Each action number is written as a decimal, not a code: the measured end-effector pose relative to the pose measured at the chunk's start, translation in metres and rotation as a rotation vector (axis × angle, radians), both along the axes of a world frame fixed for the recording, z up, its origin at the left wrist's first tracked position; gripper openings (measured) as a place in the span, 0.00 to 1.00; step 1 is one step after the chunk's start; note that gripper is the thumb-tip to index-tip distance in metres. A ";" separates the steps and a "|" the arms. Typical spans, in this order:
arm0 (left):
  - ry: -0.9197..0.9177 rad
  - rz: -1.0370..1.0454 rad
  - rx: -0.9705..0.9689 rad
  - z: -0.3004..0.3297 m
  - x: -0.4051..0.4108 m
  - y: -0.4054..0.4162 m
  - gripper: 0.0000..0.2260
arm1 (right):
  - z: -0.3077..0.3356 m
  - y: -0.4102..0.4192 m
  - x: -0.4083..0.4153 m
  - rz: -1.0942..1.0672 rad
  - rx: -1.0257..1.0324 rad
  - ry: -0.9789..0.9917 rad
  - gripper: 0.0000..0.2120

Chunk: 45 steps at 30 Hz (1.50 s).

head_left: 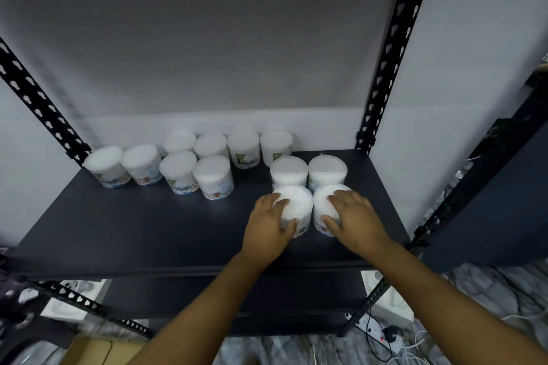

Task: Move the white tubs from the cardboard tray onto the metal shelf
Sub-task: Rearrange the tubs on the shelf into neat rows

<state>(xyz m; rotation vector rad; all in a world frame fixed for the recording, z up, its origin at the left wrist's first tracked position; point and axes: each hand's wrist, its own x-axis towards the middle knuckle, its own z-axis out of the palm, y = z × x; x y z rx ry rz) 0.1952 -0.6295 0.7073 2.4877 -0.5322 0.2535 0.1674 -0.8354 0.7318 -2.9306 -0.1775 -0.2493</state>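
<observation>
Both hands were on the metal shelf, each clamped on a white tub: the left hand curled over the top and side of the front left tub, the right hand gripping the front right tub just beside it. Two more tubs stood directly behind, touching the held pair. Further left, eight other tubs stood in loose rows toward the back wall. Each carried a colourful printed label low on its side, but the writing was too blurred to read. Black slotted uprights framed the shelf at the rear corners. Below the shelf edge, a white power strip with plugged cables lay on the marbled floor at right, and a piece of brown cardboard showed at lower left.
</observation>
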 end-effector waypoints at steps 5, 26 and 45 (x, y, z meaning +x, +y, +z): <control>0.009 -0.003 -0.018 0.002 0.002 -0.002 0.22 | 0.002 -0.005 -0.001 0.031 0.066 0.028 0.22; 0.019 -0.015 0.053 0.001 0.008 -0.002 0.23 | 0.005 -0.008 -0.002 0.048 0.121 0.050 0.24; 0.013 -0.026 0.078 0.001 0.009 -0.001 0.24 | 0.007 -0.009 -0.001 0.030 0.125 0.054 0.25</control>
